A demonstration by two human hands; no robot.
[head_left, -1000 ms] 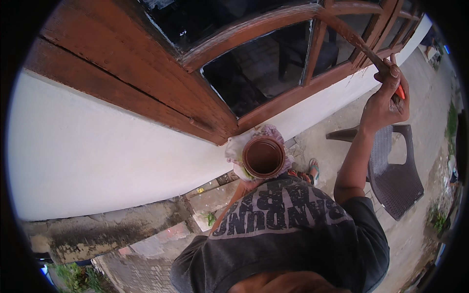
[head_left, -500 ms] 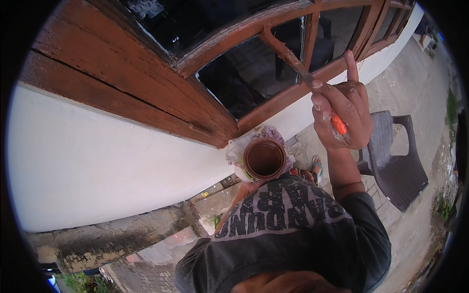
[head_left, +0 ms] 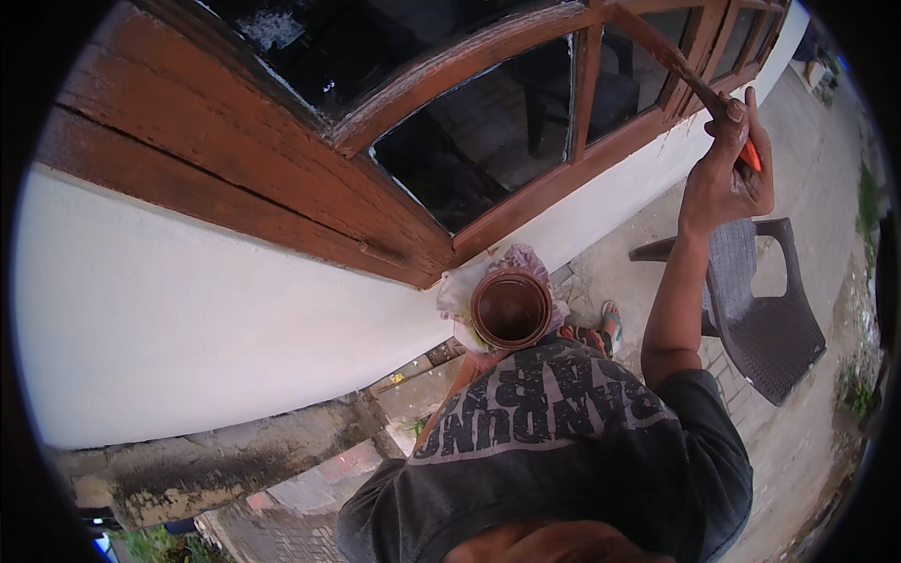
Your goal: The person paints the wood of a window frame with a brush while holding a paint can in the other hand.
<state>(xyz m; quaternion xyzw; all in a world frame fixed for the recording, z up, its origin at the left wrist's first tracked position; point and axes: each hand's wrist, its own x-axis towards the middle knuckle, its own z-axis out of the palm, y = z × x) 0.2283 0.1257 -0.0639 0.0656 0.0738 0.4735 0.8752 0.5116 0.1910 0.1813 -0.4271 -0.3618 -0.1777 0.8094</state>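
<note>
My right hand (head_left: 727, 174) is closed round a paintbrush (head_left: 693, 79) with an orange handle end, and my arm is stretched forward to the right. The brush's brown-coated head reaches up to the bars of the brown wooden window frame (head_left: 526, 202); I cannot tell whether it touches the wood. Close to my body, my left hand (head_left: 483, 359) holds up an open can (head_left: 477, 324) with brown paint inside. A stained, crumpled cloth (head_left: 456, 290) is wrapped about the can and hides most of the left fingers.
Dark glass panes (head_left: 488, 131) fill the frame above a white wall (head_left: 216, 310). A dark woven-pattern plastic chair (head_left: 765, 342) stands on the pavement at my right. A rough stone ledge (head_left: 235, 460) runs along the wall's foot at the lower left.
My right hand and the brush have moved to the right and farther away, off the nearer pane's bars. The can in my left hand has hardly moved.
</note>
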